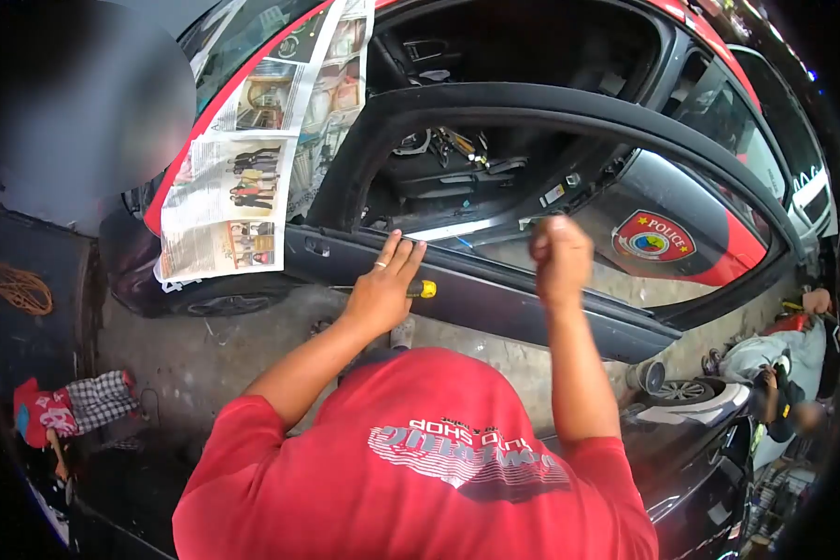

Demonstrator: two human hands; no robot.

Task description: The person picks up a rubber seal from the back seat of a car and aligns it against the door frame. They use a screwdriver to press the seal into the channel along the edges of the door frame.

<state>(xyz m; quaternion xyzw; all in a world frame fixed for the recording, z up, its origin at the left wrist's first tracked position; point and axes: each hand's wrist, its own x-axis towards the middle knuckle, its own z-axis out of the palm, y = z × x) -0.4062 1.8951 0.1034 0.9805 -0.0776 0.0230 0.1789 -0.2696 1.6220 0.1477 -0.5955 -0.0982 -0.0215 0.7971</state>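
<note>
The fingers of my left hand (pixel 383 289) rest on the top edge of a dark car door (pixel 476 303). Under its palm runs a screwdriver (pixel 426 289) with a yellow-ended handle, its shaft showing on the left. My right hand (pixel 562 257) is closed in a fist above the door's lower window edge, slightly blurred. Whether that fist holds anything is hidden. The door's black window frame (pixel 569 107) arches beyond both hands, and no glass is apparent in it.
Newspaper sheets (pixel 252 187) cover the red car's front side. A rear door with a police badge (pixel 653 235) stands beyond. Tools (pixel 457 145) lie inside the cabin. Behind me are a dark car (pixel 681 467) and a bucket (pixel 646 376). People are at both sides.
</note>
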